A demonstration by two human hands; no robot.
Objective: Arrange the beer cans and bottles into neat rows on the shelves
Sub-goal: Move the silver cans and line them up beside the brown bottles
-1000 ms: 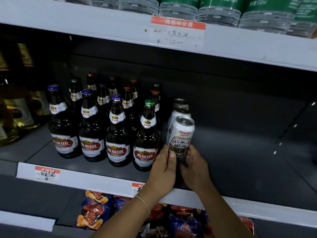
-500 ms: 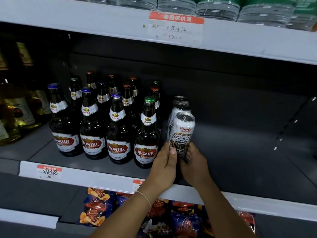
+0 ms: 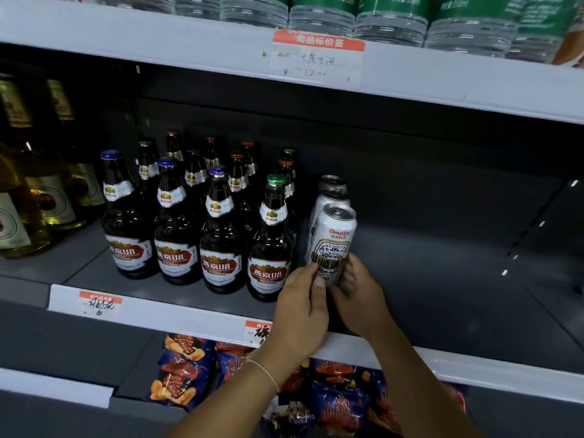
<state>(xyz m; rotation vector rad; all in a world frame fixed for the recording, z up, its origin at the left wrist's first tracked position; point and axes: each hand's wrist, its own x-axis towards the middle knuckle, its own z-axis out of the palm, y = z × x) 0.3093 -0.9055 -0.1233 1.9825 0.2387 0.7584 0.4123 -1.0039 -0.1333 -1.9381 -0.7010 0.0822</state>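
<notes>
On the dark middle shelf point(image 3: 442, 279), a white Chong Qing beer can point(image 3: 334, 238) stands upright near the front edge, at the head of a short file of three cans; the second can point(image 3: 331, 197) and the rear can point(image 3: 331, 183) line up behind it toward the back wall, touching or nearly so. Both hands meet at the lower part of the front can. The left hand point(image 3: 300, 308) comes up from the front edge with its thumb lying against the can's printed face and its fingers curled round the left side, while the right hand point(image 3: 360, 298) cups the right side, fingers bent round the base (the fingertips themselves are hidden behind the can). Just beside the cans, to the left, stands a block of brown U8 beer bottles in rows running back: the front row has four, ending in a green-capped bottle point(image 3: 271, 238) next to the can and, at the far left, a blue-capped bottle point(image 3: 124, 216). Further left, by the shelf's left edge, are pale yellow bottles point(image 3: 47, 197). A handwritten price tag point(image 3: 317, 60) hangs on the front rail of the upper shelf point(image 3: 158, 49), which carries clear water bottles point(image 3: 392, 20). Below the front edge lie bags of snacks point(image 3: 183, 374).
</notes>
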